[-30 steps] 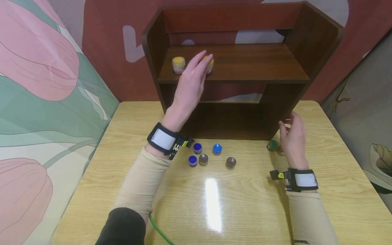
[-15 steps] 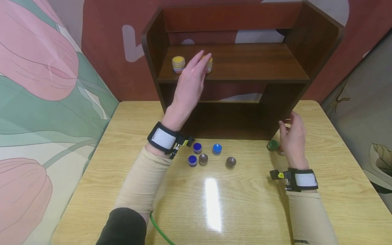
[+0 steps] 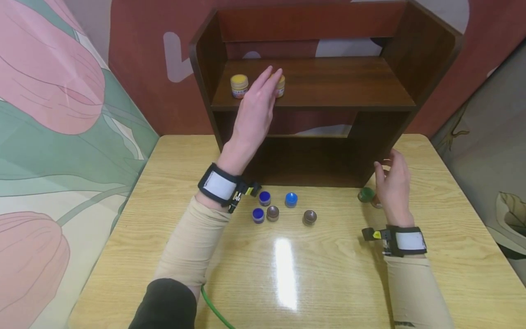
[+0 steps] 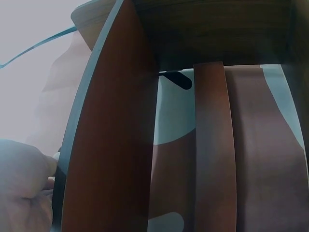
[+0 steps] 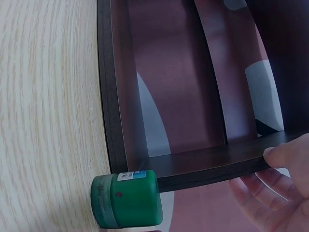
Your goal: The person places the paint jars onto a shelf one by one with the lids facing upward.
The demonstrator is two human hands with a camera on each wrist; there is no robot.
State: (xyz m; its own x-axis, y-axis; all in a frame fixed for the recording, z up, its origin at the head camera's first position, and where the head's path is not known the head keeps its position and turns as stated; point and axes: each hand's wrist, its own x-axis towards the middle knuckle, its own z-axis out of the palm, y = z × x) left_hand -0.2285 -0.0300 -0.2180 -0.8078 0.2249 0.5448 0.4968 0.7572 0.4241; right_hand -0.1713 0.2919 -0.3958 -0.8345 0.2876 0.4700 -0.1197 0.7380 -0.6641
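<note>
A dark brown shelf unit (image 3: 312,84) stands on the table. My left hand (image 3: 252,112) lies at its upper board's front edge, two fingers straight beside a yellow-lidded jar (image 3: 281,87) that they partly cover. In the left wrist view the left thumb (image 4: 46,164) reaches the board's edge; whether it touches the jar is hidden. Another yellow-lidded jar (image 3: 239,87) stands left of it. My right hand (image 5: 285,183) grips the unit's side panel edge, thumb on one face and fingers on the other. A green-lidded jar (image 5: 128,199) stands by that panel's lower corner, below the right hand.
On the table before the unit are two dark blue jars (image 3: 258,215), a light blue jar (image 3: 291,199) and two brown-grey jars (image 3: 310,218). A brownish jar (image 3: 376,202) is partly hidden by the right hand. A green cable (image 3: 213,308) runs by the left forearm.
</note>
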